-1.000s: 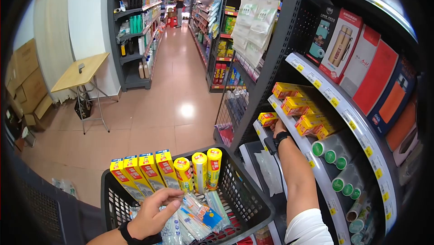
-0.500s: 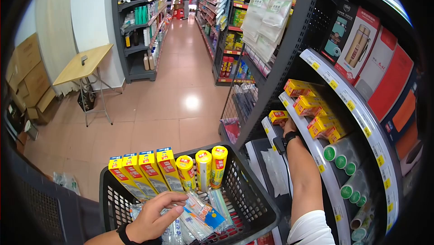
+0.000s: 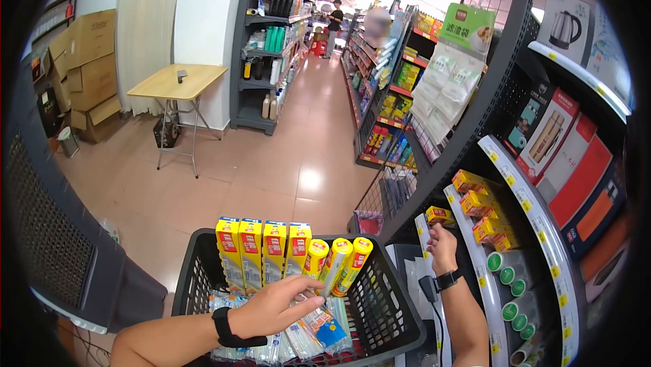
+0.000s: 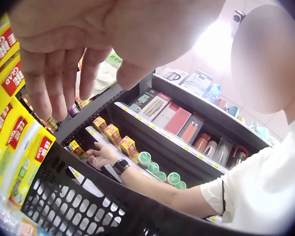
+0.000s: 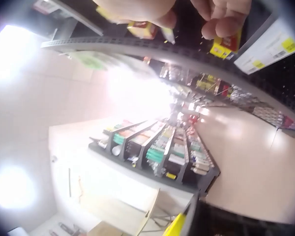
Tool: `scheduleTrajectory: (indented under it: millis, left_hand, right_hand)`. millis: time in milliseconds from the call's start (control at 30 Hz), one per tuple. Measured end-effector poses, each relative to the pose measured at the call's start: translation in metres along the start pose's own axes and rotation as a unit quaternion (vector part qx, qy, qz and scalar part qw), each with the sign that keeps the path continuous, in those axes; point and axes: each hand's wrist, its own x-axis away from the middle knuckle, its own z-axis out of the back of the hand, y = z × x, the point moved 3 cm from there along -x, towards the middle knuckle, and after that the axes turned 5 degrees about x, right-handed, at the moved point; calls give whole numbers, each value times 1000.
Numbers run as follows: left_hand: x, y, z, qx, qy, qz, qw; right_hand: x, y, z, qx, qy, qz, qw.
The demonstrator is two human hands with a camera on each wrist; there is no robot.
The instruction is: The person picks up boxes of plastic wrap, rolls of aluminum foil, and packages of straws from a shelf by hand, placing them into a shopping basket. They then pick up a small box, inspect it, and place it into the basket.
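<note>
Over the black basket [image 3: 400, 299], my left hand [image 3: 274, 306] hovers with loosely extended fingers above clear plastic packets [image 3: 308, 333]. Four tall yellow boxes [image 3: 251, 252] and several yellow rolls [image 3: 352, 265] stand in the basket's far side. My right hand [image 3: 442, 248] is at the lower shelf, fingers slightly bent, just in front of a small yellow box [image 3: 441, 216]. In the right wrist view, the fingers [image 5: 228, 17] overlap that yellow box [image 5: 226, 46], with a gap between them and the thumb; whether they touch it is unclear.
More yellow boxes [image 3: 478, 202] and green-ended rolls [image 3: 512, 286] line the shelf beside my right arm. Boxed flasks [image 3: 549, 133] stand above. A folding table [image 3: 178, 82] is at the left; a person [image 3: 335, 25] stands far down the aisle.
The head view has swung, shifting basket and shelves rightward and downward earlier to now. My right hand has drawn back slightly from the small box. My left hand stays over the basket.
</note>
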Motion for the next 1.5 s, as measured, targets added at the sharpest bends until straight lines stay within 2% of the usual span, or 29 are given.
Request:
scheduleTrajectory:
  millis: [133, 200, 267, 333, 400, 467, 600, 667, 733, 767, 800, 867, 900, 933, 1000, 1067, 1100, 1167, 1200, 1267, 1300, 1400, 1500]
  left_hand:
    - [4, -1, -3, -28, 1, -29, 999]
    - [4, -5, -6, -44, 6, -60, 997]
    - [4, -5, -9, -42, 5, -56, 998]
    - [4, -7, -11, -44, 9, -50, 998]
    - [5, -9, -13, -76, 13, -66, 995]
    - [5, -10, -11, -93, 18, -67, 993]
    - [4, -8, -8, -138, 13, -48, 989]
    - [5, 0, -1, -96, 61, -62, 992]
    - [0, 7, 11, -78, 101, -89, 988]
    - [-3, 11, 19, -43, 128, -97, 986]
    - [-5, 23, 30, -77, 142, -66, 985]
    - [-6, 30, 47, 56, 209, -42, 975]
    - [-10, 28, 62, 51, 231, -111, 965]
    - [-11, 37, 73, 91, 240, -123, 959]
    - [-13, 42, 100, 24, 262, -135, 955]
    - [-16, 37, 131, -193, 283, -83, 936]
    - [-14, 32, 139, -197, 279, -83, 936]
    - [-16, 22, 149, -385, 211, -27, 898]
    - [-15, 12, 156, -388, 207, -30, 897]
    - [-12, -14, 158, -412, 102, 21, 905]
    - [-12, -13, 151, -356, 63, 65, 930]
    - [-8, -4, 137, -422, 26, 40, 905]
    - [6, 7, 131, -442, 50, 40, 895]
  right_hand:
    - [96, -82, -59, -18, -195, 20, 980]
    - [132, -112, -93, 3, -280, 75, 957]
    - [151, -122, -127, 55, -328, 131, 934]
    - [167, -114, -159, 85, -328, 207, 918]
    - [182, -91, -179, 78, -323, 247, 910]
    - [198, -72, -181, 130, -338, 260, 895]
    - [213, -61, -168, 136, -379, 234, 885]
    - [213, -61, -169, 57, -394, 182, 899]
    - [214, -53, -172, 18, -383, 176, 907]
    - [214, -48, -171, 41, -389, 189, 901]
    - [212, -44, -171, 62, -390, 207, 895]
    - [217, -47, -169, 49, -396, 191, 897]
    - [216, -46, -168, 55, -395, 205, 894]
    - [216, -46, -168, 62, -393, 221, 890]
    - [217, -52, -167, 41, -394, 214, 893]
    - [215, -53, -164, 13, -382, 197, 903]
    - [214, -53, -163, 9, -382, 195, 903]
    - [213, -54, -162, 8, -375, 202, 905]
    - [212, -54, -161, 13, -370, 209, 905]
    - [209, -51, -161, 12, -361, 220, 906]
    - [208, -49, -161, 16, -358, 230, 905]
    - [203, -45, -161, 13, -358, 244, 901]
    - [205, -43, -159, 17, -347, 247, 905]
